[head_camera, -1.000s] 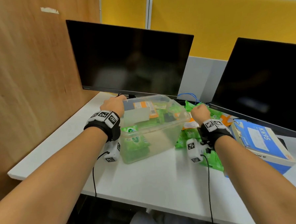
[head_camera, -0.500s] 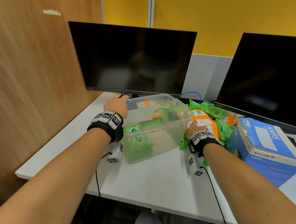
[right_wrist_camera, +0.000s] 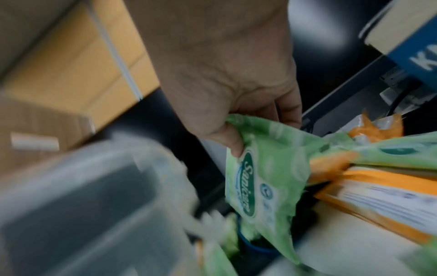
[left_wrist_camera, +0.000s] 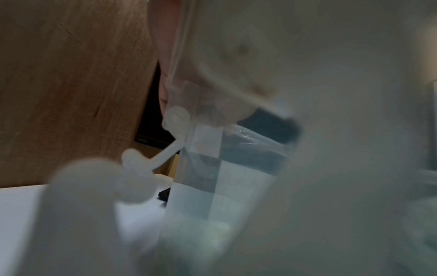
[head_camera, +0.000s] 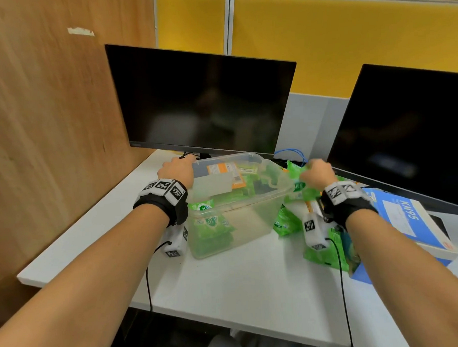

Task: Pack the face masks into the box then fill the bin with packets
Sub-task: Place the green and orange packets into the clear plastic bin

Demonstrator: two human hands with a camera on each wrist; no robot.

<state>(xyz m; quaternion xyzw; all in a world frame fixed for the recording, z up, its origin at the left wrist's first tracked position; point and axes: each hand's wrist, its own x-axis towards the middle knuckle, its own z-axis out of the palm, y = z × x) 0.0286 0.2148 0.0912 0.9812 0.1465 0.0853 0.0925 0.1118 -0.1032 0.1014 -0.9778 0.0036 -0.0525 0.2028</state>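
A clear plastic bin point(head_camera: 251, 220) stands mid-desk, holding several green and orange packets. My left hand point(head_camera: 176, 169) grips the bin's far left rim; in the left wrist view the bin wall point(left_wrist_camera: 307, 168) fills the frame, blurred. My right hand point(head_camera: 316, 172) is lifted just right of the bin and pinches a green wipes packet point(right_wrist_camera: 264, 179) by its top edge. Below it lies a pile of green and orange packets point(head_camera: 288, 220). The blue KN95 mask box point(head_camera: 408, 217) lies closed at the right.
Two dark monitors point(head_camera: 203, 100) point(head_camera: 411, 134) stand close behind the bin and packets. A wooden partition point(head_camera: 47, 116) walls the left side. A blue cable point(head_camera: 290, 153) lies behind the bin. The white desk point(head_camera: 241, 284) shows in front.
My right hand has risen from the packet pile, lifting a green packet up beside the bin's right rim. The left hand has stayed on the bin's far left rim.
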